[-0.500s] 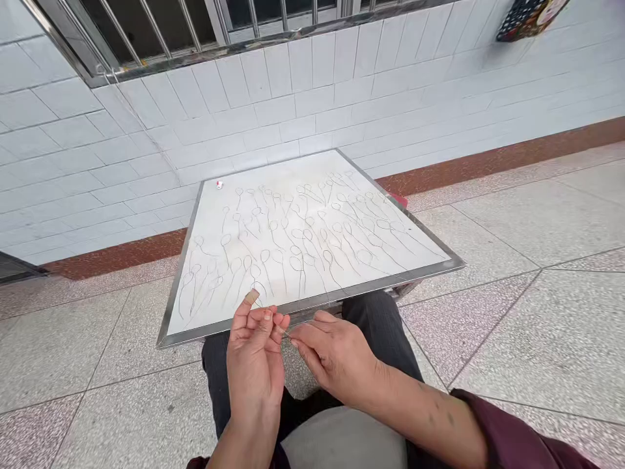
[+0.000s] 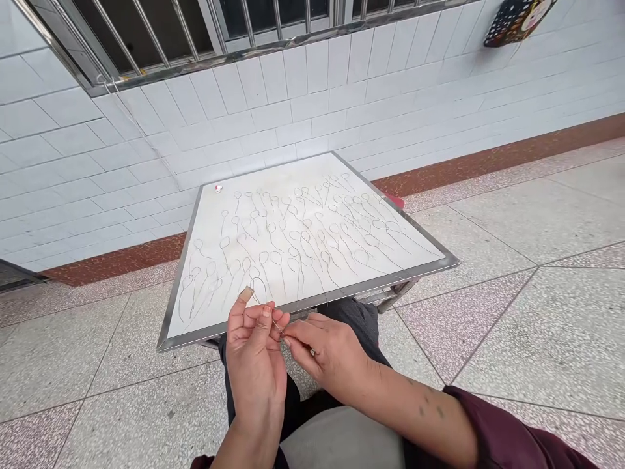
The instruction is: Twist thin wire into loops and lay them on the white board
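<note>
Speckled floor (image 2: pixel 122 365) lies open to the left of my white tabletop (image 2: pixel 273 176), framed by a metal edge (image 2: pixel 205 331). Near the far left corner sits a small red-and-white object (image 2: pixel 218 189), its markings too small to read. Dark looped strands (image 2: pixel 293 263) spread across the tabletop in loose rows, some tails reaching the near edge. Just in front of that edge, my left hand (image 2: pixel 256 358) pinches a thin strand (image 2: pixel 278 327) between thumb and fingers, one taped fingertip raised. My right hand (image 2: pixel 332 355), close beside it, grips the strand's lower end with fingers pressed together. More open floor stretches right, below a patterned bag (image 2: pixel 517 23) against the wall, its print unreadable.
</note>
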`<act>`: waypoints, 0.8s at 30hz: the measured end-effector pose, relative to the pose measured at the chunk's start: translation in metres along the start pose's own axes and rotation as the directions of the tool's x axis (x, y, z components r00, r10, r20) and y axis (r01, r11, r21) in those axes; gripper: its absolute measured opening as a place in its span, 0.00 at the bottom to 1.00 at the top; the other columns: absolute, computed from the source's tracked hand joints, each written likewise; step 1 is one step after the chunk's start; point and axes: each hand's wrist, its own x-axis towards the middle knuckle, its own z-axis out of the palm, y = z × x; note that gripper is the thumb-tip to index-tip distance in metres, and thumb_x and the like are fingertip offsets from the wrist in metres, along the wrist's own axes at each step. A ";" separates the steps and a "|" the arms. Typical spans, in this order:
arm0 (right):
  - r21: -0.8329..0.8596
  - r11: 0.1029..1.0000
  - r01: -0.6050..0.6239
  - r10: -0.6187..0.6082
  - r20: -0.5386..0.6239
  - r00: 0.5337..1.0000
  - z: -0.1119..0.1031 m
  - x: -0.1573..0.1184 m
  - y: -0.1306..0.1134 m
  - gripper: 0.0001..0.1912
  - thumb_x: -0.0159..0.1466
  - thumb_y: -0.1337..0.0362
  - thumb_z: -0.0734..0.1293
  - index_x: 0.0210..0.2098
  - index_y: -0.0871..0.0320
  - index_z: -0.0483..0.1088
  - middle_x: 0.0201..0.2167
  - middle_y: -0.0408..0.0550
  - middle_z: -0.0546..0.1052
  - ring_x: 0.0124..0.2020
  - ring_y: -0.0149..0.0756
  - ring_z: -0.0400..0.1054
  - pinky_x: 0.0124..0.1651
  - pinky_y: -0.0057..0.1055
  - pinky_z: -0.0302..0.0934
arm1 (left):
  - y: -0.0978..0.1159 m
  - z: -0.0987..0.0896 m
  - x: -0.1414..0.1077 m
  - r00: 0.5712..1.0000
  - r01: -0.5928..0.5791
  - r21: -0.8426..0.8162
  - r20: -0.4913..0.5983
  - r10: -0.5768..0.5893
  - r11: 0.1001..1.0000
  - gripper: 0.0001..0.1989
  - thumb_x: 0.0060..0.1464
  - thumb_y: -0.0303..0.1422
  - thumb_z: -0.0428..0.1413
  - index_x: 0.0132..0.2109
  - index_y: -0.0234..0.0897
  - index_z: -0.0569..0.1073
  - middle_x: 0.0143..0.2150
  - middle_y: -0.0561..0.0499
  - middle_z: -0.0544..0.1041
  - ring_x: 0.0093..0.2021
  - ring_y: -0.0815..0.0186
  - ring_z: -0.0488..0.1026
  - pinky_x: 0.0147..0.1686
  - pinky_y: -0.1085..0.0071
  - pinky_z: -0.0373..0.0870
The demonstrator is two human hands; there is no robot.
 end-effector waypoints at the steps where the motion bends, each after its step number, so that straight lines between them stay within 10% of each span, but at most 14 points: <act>1: -0.029 1.000 -0.001 0.001 -0.007 1.000 0.001 0.000 0.000 0.10 0.69 0.67 0.60 0.35 0.56 0.73 0.24 0.42 0.76 0.27 0.34 0.63 0.30 0.29 0.55 | -0.001 0.000 0.000 1.000 0.005 -0.008 -0.003 -0.005 1.000 0.27 0.42 0.25 0.70 0.52 0.40 0.76 0.31 0.57 0.76 0.33 0.70 0.76 0.40 0.70 0.77; 7: -0.084 0.995 -0.052 0.053 0.000 0.999 0.009 -0.002 0.003 0.13 0.70 0.66 0.59 0.33 0.58 0.73 0.25 0.45 0.76 0.27 0.34 0.67 0.30 0.29 0.55 | -0.004 0.000 0.009 1.000 0.002 -0.081 -0.030 -0.004 0.997 0.23 0.43 0.21 0.68 0.48 0.36 0.78 0.30 0.56 0.75 0.35 0.70 0.76 0.41 0.71 0.76; 15: 0.317 0.924 -0.213 0.163 0.178 0.971 -0.002 -0.004 -0.002 0.09 0.69 0.66 0.61 0.39 0.56 0.73 0.27 0.42 0.76 0.30 0.31 0.69 0.35 0.27 0.62 | 0.003 0.000 0.015 0.999 -0.048 -0.060 -0.010 0.047 0.997 0.21 0.47 0.22 0.66 0.50 0.38 0.77 0.31 0.54 0.76 0.34 0.72 0.75 0.36 0.76 0.75; 24: 0.199 0.951 -0.239 0.218 0.121 0.968 0.007 -0.006 0.003 0.10 0.69 0.66 0.60 0.42 0.55 0.73 0.30 0.43 0.77 0.30 0.33 0.70 0.35 0.28 0.62 | 0.003 0.000 0.018 1.000 -0.020 -0.077 -0.025 0.018 0.997 0.20 0.49 0.18 0.63 0.49 0.36 0.77 0.29 0.54 0.76 0.33 0.72 0.75 0.38 0.74 0.75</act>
